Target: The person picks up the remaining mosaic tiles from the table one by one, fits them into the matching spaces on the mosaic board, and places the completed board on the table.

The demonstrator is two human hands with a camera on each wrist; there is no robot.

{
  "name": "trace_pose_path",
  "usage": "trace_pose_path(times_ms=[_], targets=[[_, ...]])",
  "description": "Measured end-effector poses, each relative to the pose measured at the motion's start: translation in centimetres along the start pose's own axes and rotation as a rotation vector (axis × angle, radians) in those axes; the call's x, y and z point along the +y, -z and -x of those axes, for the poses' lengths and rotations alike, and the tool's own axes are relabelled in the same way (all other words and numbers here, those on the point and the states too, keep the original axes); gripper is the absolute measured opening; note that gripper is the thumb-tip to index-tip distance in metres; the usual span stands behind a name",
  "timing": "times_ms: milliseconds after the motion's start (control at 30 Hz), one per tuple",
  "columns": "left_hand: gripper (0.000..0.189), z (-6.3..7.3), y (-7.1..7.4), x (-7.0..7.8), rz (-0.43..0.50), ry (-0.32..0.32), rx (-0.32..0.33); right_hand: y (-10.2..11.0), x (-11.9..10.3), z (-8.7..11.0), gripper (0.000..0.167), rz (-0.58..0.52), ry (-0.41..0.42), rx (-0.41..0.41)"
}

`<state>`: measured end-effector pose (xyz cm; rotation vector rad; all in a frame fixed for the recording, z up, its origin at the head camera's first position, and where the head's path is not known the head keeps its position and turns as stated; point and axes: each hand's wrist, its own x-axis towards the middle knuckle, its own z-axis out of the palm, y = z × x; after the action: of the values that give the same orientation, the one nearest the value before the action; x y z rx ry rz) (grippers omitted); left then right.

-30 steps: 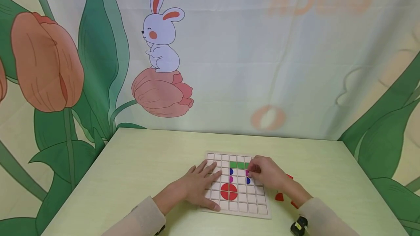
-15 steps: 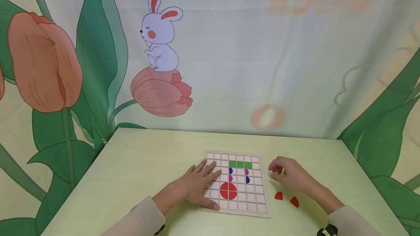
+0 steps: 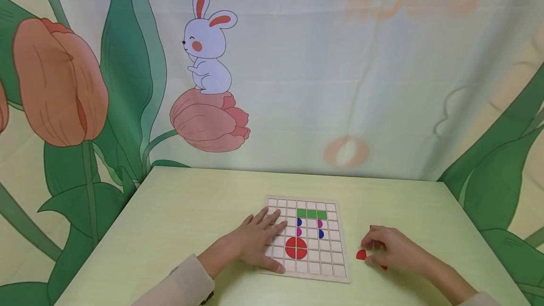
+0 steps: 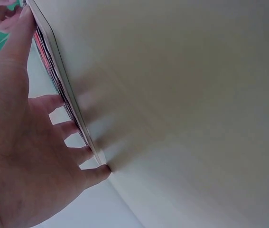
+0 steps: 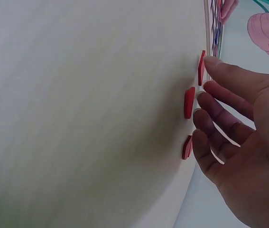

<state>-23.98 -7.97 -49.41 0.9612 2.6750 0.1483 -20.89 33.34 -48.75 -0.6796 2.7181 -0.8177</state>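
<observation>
My left hand (image 3: 259,242) rests with spread fingers on the left part of a square wooden grid board (image 3: 326,258). Set in the board's cells are a row of green squares (image 3: 311,214), blue half-discs (image 3: 321,234), magenta half-discs (image 3: 320,224) and red quarter-circles (image 3: 301,242) that make a disc. Right of the board, my right hand (image 3: 393,247) hovers low over loose red pieces, its thumb and fingers bent but apart. One red quarter-circle (image 3: 361,254) lies just left of the fingertips. The right wrist view has three red pieces (image 5: 189,102) on the table beside the fingers.
The board lies on a pale yellow-green table (image 3: 204,202). Behind it hangs a curtain (image 3: 289,84) printed with tulips and a rabbit. Both forearms wear light sleeves (image 3: 182,280).
My right hand has left the magenta half-disc on the board and moved right and toward me, to the loose red pieces. The left hand stays on the board.
</observation>
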Motion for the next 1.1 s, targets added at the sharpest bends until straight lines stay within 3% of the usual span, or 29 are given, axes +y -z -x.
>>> trace_pose_path(times_ms=[300, 533, 1100], targets=[[0.119, -0.1, -0.2, -0.1, -0.006, -0.002, 0.007, -0.6, -0.5, 0.7, 0.021, 0.052, 0.05, 0.027], [0.119, -0.1, -0.2, 0.0, 0.0, 0.002, 0.01, -1.1, -0.3, 0.5, 0.022, -0.004, 0.073, 0.023], [0.119, 0.1, 0.0, 0.0, -0.009, 0.002, 0.015, -1.6, -0.4, 0.5, 0.023, -0.009, 0.109, 0.082]])
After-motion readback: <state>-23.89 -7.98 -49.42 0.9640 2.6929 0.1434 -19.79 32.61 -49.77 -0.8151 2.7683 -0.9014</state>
